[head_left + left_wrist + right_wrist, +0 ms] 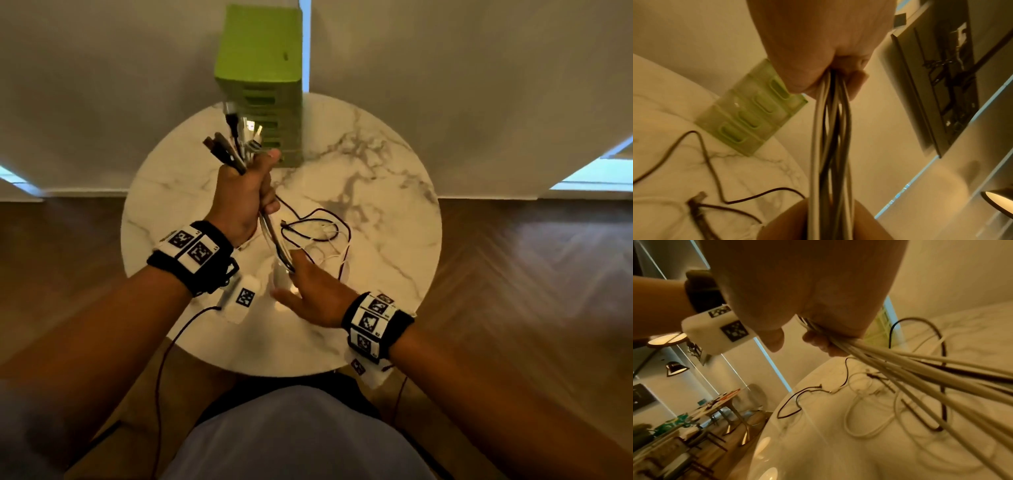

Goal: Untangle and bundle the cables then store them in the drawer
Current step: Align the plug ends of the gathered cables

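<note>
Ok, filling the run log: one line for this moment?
left hand grips cable bundle | right hand holds bundle lower | drawer unit shut

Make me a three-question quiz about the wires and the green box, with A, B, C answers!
1. Where is the green drawer box? A under the table; B at the far edge of the table; C on the floor.
2. What colour are the loose cables on the table? A dark and white; B blue; C all yellow.
3. What is the left hand doing? A lying flat; B pointing; C gripping the cable bundle.

Answers: B, it stands on the marble top near the wall. A, both colours show. C, fingers curl around it.
</note>
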